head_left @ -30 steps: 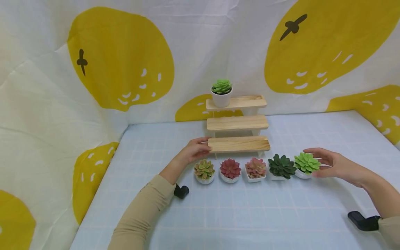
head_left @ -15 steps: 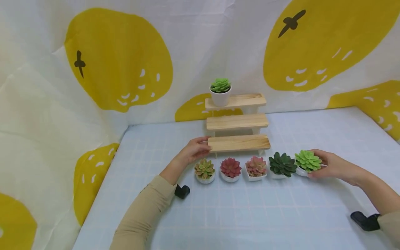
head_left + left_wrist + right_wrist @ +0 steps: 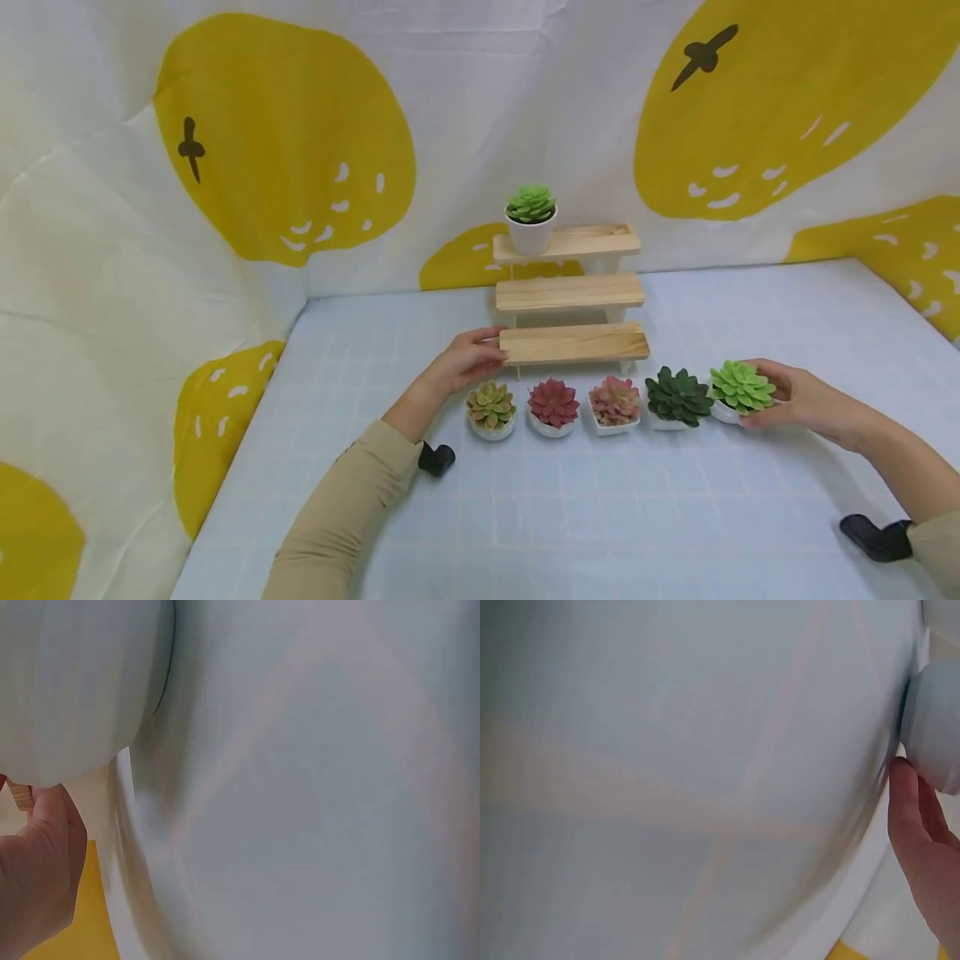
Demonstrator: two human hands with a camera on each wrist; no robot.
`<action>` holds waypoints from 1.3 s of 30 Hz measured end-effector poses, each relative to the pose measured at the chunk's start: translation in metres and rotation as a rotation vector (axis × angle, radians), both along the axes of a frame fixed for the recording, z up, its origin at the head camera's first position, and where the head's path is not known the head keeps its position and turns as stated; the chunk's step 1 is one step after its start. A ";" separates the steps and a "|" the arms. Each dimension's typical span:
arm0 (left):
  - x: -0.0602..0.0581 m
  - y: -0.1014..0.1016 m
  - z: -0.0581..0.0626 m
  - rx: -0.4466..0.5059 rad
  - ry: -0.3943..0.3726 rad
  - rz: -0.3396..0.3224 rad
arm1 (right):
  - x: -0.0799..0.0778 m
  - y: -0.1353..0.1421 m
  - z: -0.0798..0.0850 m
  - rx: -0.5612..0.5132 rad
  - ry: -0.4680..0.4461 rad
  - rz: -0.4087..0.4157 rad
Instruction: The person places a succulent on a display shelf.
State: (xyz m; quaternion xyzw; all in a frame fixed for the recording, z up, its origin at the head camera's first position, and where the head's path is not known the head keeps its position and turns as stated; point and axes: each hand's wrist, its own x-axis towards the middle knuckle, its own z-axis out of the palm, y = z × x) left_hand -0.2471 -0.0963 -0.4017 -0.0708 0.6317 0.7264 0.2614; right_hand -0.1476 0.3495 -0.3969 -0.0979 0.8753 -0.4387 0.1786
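Note:
In the head view my left hand (image 3: 467,362) pinches the left end of the lowest board of a three-step wooden shelf (image 3: 573,343), thumb at the front edge. My right hand (image 3: 817,406) grips a bright green succulent (image 3: 738,385) in a round white pot, at the right end of a row on the table. The right wrist view shows that white pot (image 3: 934,727) with fingers against its side. A potted green succulent (image 3: 530,218) stands on the left of the top board. A white pot (image 3: 75,690) looms close in the left wrist view.
Left of the gripped pot, the row holds a dark green succulent (image 3: 678,396), a pink one (image 3: 615,402), a red one (image 3: 553,405) and a yellow-green one (image 3: 491,407), just in front of the shelf. A lemon-print cloth (image 3: 480,125) hangs behind the table (image 3: 570,517).
My right hand has moved in slightly leftward, and its fingers have taken hold of the bright green succulent's pot. The left hand has stayed on the lowest board.

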 end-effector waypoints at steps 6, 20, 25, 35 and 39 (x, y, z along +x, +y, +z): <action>0.000 0.000 -0.001 -0.007 0.000 -0.005 | -0.001 0.001 -0.001 -0.051 -0.042 -0.040; 0.000 0.000 0.001 -0.017 -0.008 0.007 | -0.006 0.002 0.003 -0.081 -0.035 -0.096; -0.001 0.001 0.001 -0.016 -0.015 0.013 | -0.008 0.002 0.008 -0.074 -0.027 -0.113; 0.000 0.001 0.002 -0.019 -0.011 0.005 | -0.014 0.003 0.015 -0.086 -0.029 -0.129; 0.000 0.000 0.002 -0.016 -0.008 0.003 | -0.016 0.002 0.017 -0.105 -0.030 -0.138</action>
